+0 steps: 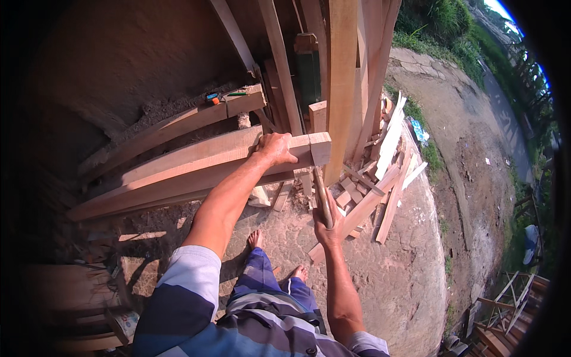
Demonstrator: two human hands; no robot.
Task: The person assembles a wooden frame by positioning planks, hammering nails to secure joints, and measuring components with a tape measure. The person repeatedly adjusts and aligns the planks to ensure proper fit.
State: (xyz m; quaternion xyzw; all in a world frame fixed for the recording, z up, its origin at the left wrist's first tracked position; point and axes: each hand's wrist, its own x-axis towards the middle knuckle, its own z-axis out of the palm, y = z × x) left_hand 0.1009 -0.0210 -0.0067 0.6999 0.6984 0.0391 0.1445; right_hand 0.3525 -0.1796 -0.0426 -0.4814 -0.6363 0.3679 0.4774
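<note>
Thumb and fingers of your left hand (275, 150) clasp the pale beam (196, 157), its squared end just right of that grip. Your right hand (329, 224), below and to the right of it, is wrapped round a wooden handle (322, 190); whether its top touches the beam, you cannot tell. Beyond your left grip, a blue-and-orange object (213, 98) sits on another timber (172, 126); offcuts (380, 196) lie right of your right hand.
</note>
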